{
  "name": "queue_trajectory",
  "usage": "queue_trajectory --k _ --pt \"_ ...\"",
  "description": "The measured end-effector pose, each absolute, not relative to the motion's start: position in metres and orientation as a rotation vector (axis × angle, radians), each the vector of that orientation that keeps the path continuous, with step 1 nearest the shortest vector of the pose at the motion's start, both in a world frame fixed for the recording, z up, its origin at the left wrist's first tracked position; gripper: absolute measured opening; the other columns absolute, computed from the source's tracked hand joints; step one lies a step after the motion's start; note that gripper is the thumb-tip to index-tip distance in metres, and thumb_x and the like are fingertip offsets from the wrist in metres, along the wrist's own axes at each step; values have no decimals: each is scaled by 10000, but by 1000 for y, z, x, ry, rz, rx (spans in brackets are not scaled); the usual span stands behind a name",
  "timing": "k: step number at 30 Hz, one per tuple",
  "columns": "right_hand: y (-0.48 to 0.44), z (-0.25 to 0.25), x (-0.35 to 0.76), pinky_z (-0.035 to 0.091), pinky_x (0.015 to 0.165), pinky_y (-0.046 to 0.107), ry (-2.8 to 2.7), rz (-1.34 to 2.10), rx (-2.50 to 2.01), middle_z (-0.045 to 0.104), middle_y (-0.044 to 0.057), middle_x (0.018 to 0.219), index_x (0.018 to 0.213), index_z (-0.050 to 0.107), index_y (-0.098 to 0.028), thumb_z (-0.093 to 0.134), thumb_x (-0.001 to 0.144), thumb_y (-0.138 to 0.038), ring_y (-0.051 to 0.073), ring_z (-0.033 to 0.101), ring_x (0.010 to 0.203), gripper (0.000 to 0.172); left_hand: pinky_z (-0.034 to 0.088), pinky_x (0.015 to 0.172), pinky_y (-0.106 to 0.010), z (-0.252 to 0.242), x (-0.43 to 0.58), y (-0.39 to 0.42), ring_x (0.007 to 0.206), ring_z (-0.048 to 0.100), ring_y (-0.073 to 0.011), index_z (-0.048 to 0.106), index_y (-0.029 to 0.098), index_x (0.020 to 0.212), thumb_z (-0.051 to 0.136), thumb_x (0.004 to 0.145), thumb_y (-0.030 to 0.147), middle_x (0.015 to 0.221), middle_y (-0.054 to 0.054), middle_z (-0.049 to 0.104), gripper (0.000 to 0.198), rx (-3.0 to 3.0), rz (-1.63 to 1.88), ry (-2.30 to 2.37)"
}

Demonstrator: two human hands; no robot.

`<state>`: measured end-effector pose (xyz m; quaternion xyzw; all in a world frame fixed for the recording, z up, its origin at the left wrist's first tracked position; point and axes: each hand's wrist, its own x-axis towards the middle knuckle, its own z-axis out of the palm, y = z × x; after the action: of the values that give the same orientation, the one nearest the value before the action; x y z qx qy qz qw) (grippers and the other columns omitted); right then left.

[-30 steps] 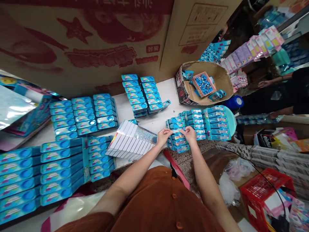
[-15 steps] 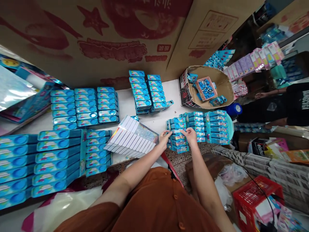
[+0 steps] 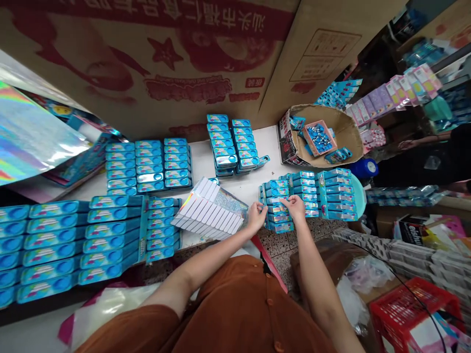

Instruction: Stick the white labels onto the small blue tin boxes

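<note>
My right hand has its thumb and fingertips together against the front of a block of stacked small blue boxes. Just left of that block, my left hand is raised with its fingers curled into a pinch. What either pinch holds, if anything, is too small to make out. Close by my left wrist lies a slanted pile of white sheets with a glittery silver area. More blue box stacks stand right of the worked block.
Rows of blue boxes fill the left side, with two columns at the back. A cut-down carton holds a pink tray of small blue pieces. Large cartons form a wall behind. A red crate stands lower right; another person is beyond.
My left hand has come off the edge of the box block and drawn slightly back. The right hand stays at the block's front. The whole view has shifted somewhat to the left.
</note>
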<state>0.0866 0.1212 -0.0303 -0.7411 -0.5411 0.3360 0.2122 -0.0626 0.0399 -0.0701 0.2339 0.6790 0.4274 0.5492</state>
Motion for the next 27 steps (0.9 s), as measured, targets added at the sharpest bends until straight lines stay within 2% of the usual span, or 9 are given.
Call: queue_trajectory --k 2,5,8,11,14,17,19,24,27 --pt "113 -24 82 372 583 259 -1533 750 -2044 506 -35 641 768 535 -191 710 597 -549 133 454 575 434 389 917 -353 -68 -105 38 980 537 -223 565 200 929 620 760 312 951 -60 587 209 905 1024 1699" --pt "89 -8 75 419 745 313 -1585 419 -1923 581 51 860 902 561 -173 609 754 -498 176 519 760 360 326 1002 -416 -60 -187 49 1160 453 -283 550 175 1101 523 841 335 1152 -133 556 307 1463 843 1970" --pt "59 10 69 412 825 339 -1654 303 -1795 597 72 912 921 567 -176 557 837 -431 196 528 861 268 298 1024 -475 -52 -259 67 1286 336 -369 442 130 1269 644 745 437 1357 -207 426 641 1530 458 2258" --pt "32 25 63 422 820 341 -1680 295 -1736 603 69 893 920 572 -179 551 863 -384 200 540 871 214 376 947 -486 -47 -297 76 1229 417 -420 342 96 1341 742 600 528 1329 -256 459 947 1244 96 2327" --pt "11 34 55 431 820 352 -1682 280 -1699 608 74 894 916 576 -178 548 873 -355 203 548 868 183 436 866 -433 -41 -302 68 1103 549 -392 387 84 1297 747 602 456 1204 -241 571 867 1096 8 2237" --pt "-5 39 43 440 827 363 -1697 306 -1648 615 75 893 917 583 -181 555 873 -337 209 553 877 164 459 828 -368 -26 -288 48 1022 607 -333 551 103 1108 684 661 395 1091 -178 644 550 1119 232 2040" --pt "-12 42 32 447 842 368 -1726 388 -1591 624 73 905 936 591 -187 556 874 -325 211 560 901 156 476 800 -346 -7 -276 32 966 629 -303 612 126 985 637 690 462 1008 -129 676 448 1117 415 1773" --pt "-18 61 -2 413 979 399 -1871 520 -1383 616 94 1143 1159 567 -208 578 856 -319 225 534 1107 323 466 913 -381 63 -261 -2 1086 580 -300 636 154 1061 652 638 613 1079 -96 678 625 1109 607 1483" --pt "-20 82 -23 365 1049 406 -1984 439 -1240 573 95 1274 1282 502 -205 589 841 -342 227 481 1216 470 441 985 -402 105 -260 -22 1136 558 -298 661 189 1062 616 688 628 1097 -68 685 578 1118 543 1287"
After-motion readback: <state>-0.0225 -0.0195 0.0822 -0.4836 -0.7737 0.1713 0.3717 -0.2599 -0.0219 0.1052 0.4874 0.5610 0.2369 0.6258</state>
